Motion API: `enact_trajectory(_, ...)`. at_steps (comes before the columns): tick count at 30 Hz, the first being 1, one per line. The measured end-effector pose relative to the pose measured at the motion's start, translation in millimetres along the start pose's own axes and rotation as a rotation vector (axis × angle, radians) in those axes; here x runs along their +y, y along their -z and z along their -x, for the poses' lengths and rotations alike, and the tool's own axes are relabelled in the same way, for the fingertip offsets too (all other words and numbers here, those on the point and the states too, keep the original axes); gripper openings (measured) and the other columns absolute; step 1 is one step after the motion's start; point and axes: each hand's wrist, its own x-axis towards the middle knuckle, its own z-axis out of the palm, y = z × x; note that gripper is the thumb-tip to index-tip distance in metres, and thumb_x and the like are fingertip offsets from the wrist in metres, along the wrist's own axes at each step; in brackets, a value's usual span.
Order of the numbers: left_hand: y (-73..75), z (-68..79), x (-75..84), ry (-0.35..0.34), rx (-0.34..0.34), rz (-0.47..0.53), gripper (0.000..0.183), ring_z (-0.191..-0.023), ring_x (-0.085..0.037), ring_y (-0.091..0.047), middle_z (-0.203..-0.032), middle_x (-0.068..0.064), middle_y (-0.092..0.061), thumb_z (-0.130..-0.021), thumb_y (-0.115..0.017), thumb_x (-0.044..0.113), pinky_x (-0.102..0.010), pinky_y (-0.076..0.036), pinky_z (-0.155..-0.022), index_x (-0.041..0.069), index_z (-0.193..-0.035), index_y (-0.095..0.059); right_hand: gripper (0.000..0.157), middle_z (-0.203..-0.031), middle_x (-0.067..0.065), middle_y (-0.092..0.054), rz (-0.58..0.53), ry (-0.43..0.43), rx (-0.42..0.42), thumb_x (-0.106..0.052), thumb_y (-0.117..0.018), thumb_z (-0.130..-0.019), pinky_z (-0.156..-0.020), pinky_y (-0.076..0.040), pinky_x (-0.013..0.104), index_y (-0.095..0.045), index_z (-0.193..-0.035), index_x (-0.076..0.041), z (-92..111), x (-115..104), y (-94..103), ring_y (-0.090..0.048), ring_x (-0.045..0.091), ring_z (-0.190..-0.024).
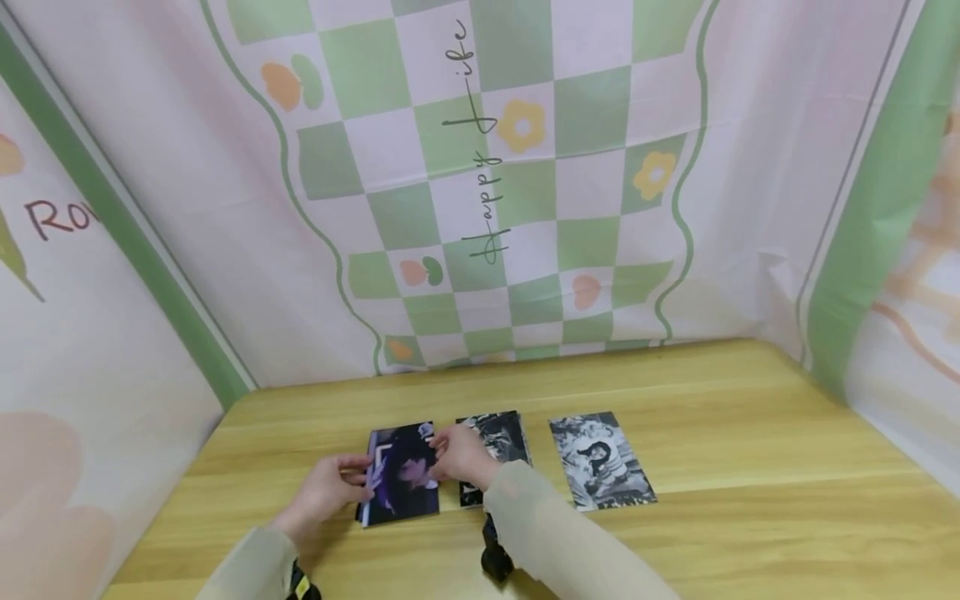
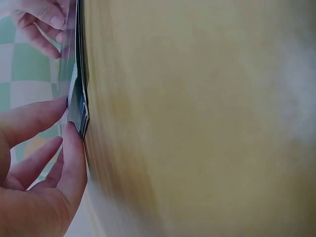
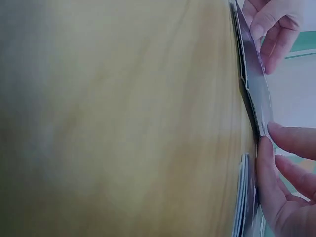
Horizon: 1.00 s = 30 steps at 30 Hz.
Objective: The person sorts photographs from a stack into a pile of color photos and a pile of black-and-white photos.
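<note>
A dark purple photo card lies over a stack of cards at the left of the table, slightly out of line with those beneath. My left hand pinches its left edge between thumb and finger. At the opposite edge, my right hand pinches the card, whose right side tilts up off the stack in the right wrist view. Beneath it, the edges of the stacked cards show in the left wrist view. My right hand and forearm partly cover a black-and-white card stack in the middle.
A black-and-white picture card lies flat to the right of the middle stack. The wooden table runs back to a hanging cloth with green checks. More cloth hangs on both sides.
</note>
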Motion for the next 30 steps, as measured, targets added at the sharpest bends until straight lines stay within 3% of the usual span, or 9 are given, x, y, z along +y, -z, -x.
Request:
enact_trajectory(6,-0.1,0.0,2.8,-0.002,0.012,-0.065,0.051,-0.089,-0.024,-0.063,-0.102,-0.017,-0.066,-0.066,-0.072,-0.016,-0.032,-0.058,-0.074,-0.012,-0.115,-0.059,0.038,-0.077,0.010,-0.065,0.157,0.074,0.037,0.007,-0.075,-0.060,-0.056,-0.048,0.023,-0.067,-0.097,0.008,-0.5,-3.1,-2.8,-0.054,0.014,-0.066)
enact_trajectory(13,-1.0,0.4,1.6,-0.042,0.030,-0.065,0.045,-0.087,-0.024,-0.064,-0.098,-0.016,-0.067,-0.066,-0.071,-0.017,-0.032,-0.058,-0.073,-0.013,-0.110,-0.060,0.036,-0.081,0.012,-0.066,0.185,0.052,0.051,0.009,-0.073,-0.060,-0.055,-0.049,0.025,-0.067,-0.096,0.006,-1.6,-4.2,-5.4,-0.055,0.017,-0.068)
enact_trajectory(22,-0.2,-1.9,0.0,-0.030,0.049,-0.062,0.042,-0.089,-0.027,-0.064,-0.102,-0.021,-0.066,-0.069,-0.070,-0.014,-0.035,-0.058,-0.077,-0.013,-0.109,-0.060,0.037,-0.091,0.016,-0.069,0.108,0.017,0.049,0.006,-0.077,-0.062,-0.063,-0.053,0.030,-0.067,-0.097,0.006,0.1,-5.8,-5.8,-0.063,0.026,-0.080)
enact_trajectory(30,3.5,1.1,3.6,-0.026,0.089,-0.034,0.042,-0.095,-0.032,-0.065,-0.109,-0.029,-0.063,-0.073,-0.070,-0.005,-0.039,-0.057,-0.082,-0.012,-0.113,-0.060,0.037,-0.088,0.011,-0.065,-0.070,-0.037,0.022,0.002,-0.075,-0.072,-0.066,-0.055,0.031,-0.063,-0.107,0.005,2.4,-12.1,11.2,-0.060,0.019,-0.076)
